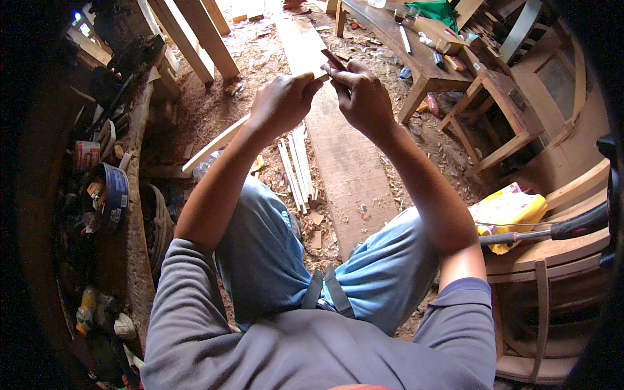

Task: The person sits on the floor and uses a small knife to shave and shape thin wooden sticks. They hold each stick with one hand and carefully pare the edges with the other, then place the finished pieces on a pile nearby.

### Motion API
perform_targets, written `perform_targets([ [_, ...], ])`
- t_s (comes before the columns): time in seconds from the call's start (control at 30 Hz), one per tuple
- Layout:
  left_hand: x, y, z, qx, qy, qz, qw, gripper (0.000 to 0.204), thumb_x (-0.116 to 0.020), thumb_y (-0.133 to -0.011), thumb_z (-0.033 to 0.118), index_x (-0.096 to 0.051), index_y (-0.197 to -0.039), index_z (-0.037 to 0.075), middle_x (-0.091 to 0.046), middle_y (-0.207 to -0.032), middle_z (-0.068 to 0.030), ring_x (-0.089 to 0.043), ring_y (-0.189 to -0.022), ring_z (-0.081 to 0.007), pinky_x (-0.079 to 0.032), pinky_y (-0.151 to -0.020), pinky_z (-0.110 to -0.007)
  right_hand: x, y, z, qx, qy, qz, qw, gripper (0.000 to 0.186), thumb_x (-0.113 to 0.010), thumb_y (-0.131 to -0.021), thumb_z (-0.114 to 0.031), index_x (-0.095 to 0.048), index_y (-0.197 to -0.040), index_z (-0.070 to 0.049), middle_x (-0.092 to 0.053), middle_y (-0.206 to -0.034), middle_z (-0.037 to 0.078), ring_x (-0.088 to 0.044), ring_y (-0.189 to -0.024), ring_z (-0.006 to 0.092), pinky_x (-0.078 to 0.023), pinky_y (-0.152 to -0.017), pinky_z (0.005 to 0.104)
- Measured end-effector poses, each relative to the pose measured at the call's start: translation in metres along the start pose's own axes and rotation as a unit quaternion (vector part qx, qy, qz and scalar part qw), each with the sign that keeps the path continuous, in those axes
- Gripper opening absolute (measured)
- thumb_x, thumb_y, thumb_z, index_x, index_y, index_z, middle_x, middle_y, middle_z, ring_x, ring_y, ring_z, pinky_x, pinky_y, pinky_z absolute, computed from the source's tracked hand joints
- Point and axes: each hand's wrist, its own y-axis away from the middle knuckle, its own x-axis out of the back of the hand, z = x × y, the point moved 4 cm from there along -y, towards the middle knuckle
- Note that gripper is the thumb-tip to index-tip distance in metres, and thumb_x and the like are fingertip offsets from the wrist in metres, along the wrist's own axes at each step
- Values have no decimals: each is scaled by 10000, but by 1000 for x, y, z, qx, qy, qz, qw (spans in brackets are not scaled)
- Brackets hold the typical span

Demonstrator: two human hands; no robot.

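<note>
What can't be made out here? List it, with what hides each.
All in the head view:
- Dark brown piece in the right hand: its lower part is covered by the fingers.
- Left hand: most of its fingers are hidden behind its back.
- Blue tub: its own wall hides the bottom.
- Red thing: cut off by the lower edge.
</note>
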Motion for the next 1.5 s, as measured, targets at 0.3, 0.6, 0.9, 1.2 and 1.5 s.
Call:
perform_targets([
  [0.3, -1, -1, -4, -7, -10, 3, 1000, 355, -499, -1009, 426, -685, -991, 124, -691, -790, -191, -688, -742, -394, -528, -648, -510, 0, 0, -1, 3, -2, 1, 1000, 179, -591, -963, -165, -738, -1018, -79, -637, -854, 147, -681, -707, 331, -560, -629, 439],
  [0.6, -2, -2, -8, -8, -10, 3, 1000, 349, -497, -1013, 418, -668, -991, 115, -685, -782, -198, -685, -738, -393, -521, -635, -508, 2, 0, -3, -12, 0, -13, 1000, 180, -602, -959, -152, -734, -1052, -72, -654, -910, 155, -688, -752, 331, -557, -662, 427],
  [0.9, 2, 0, -3, -11, -8, 2, 1000, 352, -510, -1007, 420, -667, -968, 108, -685, -787, -188, -687, -750, -393, -526, -639, -501, 0, -1, -3, 6, 7, 0, 1000, 181, -586, -956, -160, -737, -1014, -80, -632, -846, 156, -680, -713, 342, -559, -647, 457],
  [1.2, -3, -2, -6, -20, -15, 6, 1000, 368, -501, -1011, 427, -664, -959, 101, -679, -770, -188, -686, -744, -388, -523, -649, -507, 0, 1, 1, -39, 6, -52, 998, 239, -642, -936, -123, -723, -1155, -72, -675, -958, 161, -692, -798, 328, -542, -699, 410],
  [1.5, -3, -1, -7, -1, -7, -14, 1000, 362, -497, -1014, 419, -670, -977, 103, -678, -769, -186, -679, -735, -393, -517, -641, -508, -3, 2, 4, -17, 0, -32, 999, 202, -601, -943, -160, -740, -1065, -79, -658, -887, 172, -692, -735, 343, -570, -661, 452],
])
